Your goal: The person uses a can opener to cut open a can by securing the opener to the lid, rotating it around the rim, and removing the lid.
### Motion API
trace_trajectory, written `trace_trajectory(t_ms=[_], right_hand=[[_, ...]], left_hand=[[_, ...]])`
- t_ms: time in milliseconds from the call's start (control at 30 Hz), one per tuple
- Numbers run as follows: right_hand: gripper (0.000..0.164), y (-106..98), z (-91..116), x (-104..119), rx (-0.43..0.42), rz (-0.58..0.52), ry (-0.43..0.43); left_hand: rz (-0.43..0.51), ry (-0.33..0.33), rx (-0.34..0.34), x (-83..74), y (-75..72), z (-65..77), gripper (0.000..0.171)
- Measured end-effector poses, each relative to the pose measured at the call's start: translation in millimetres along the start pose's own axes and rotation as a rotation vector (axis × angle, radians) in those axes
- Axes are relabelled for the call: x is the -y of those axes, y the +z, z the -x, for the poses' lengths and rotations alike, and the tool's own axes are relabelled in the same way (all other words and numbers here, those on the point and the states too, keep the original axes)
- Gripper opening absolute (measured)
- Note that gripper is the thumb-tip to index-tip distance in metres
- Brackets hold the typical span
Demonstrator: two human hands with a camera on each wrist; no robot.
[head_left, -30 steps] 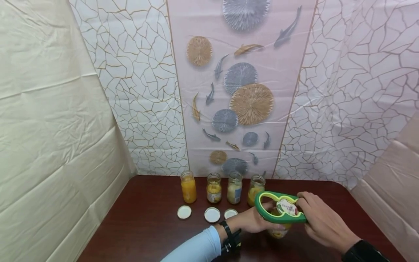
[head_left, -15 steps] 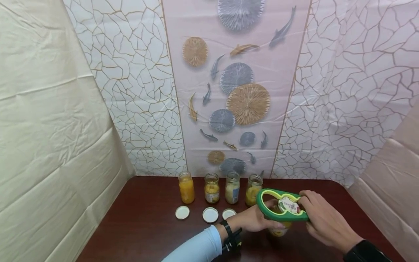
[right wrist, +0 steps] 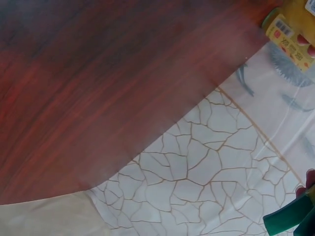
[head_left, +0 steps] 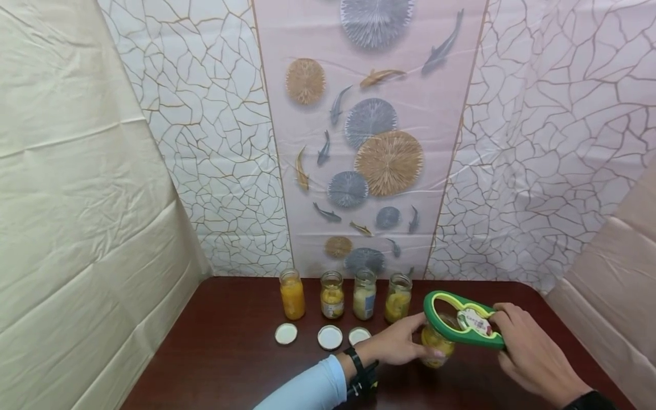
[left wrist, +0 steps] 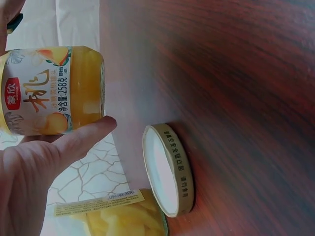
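Observation:
My left hand [head_left: 397,344] grips a glass jar of yellow peaches [head_left: 435,345] by its side. In the left wrist view that jar [left wrist: 42,93] shows a white label, with the thumb along its lower side. My right hand [head_left: 535,354] holds a green jar opener [head_left: 482,340] by its right end. A printed lid [head_left: 474,322] sits inside the opener's scalloped opening, up and right of the jar. The opener's left loop overlaps the jar's mouth in the head view. Only the green handle [right wrist: 288,216] and some fingertips show low in the right wrist view.
Several lidless jars of yellow and pale fruit [head_left: 333,302] stand along the table's back. White-lined lids [head_left: 329,337] lie in front of them, one [left wrist: 167,172] close to the left hand. A patterned cloth [head_left: 236,171] hangs behind the dark red table [head_left: 230,353].
The right hand has moved right with the jar opener, and the printed lid has shifted off the jar with it. The left hand still holds the jar in nearly the same place.

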State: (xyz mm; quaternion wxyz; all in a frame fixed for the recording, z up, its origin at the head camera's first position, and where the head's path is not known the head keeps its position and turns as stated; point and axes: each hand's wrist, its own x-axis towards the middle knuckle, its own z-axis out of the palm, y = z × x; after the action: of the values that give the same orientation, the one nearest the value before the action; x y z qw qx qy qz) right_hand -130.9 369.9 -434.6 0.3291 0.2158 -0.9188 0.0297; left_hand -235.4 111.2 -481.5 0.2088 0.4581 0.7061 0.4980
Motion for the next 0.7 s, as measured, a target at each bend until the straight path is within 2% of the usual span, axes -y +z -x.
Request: trace_trajectory(t_ms=[200, 267, 400, 700], right_hand=[[0.046, 1.8, 3.2, 1.1, -0.010, -0.002, -0.006], [0.047, 2.1, 3.9, 2.1, -0.014, 0.001, -0.008], [0.047, 2.7, 4.2, 3.4, -0.019, 0.004, -0.004], [0.045, 5.0, 4.3, 5.9, -0.045, -0.008, -0.004]], left_hand=[[-0.013, 0.016, -0.044, 0.6, 1.5, -2.1, 0.053], [-0.043, 0.012, -0.070, 2.2, 3.6, -2.8, 0.054], [-0.103, -0.038, -0.116, 7.8, 8.9, -5.8, 0.057], [-0.128, -0.113, -0.239, 17.2, 14.6, -13.3, 0.059]])
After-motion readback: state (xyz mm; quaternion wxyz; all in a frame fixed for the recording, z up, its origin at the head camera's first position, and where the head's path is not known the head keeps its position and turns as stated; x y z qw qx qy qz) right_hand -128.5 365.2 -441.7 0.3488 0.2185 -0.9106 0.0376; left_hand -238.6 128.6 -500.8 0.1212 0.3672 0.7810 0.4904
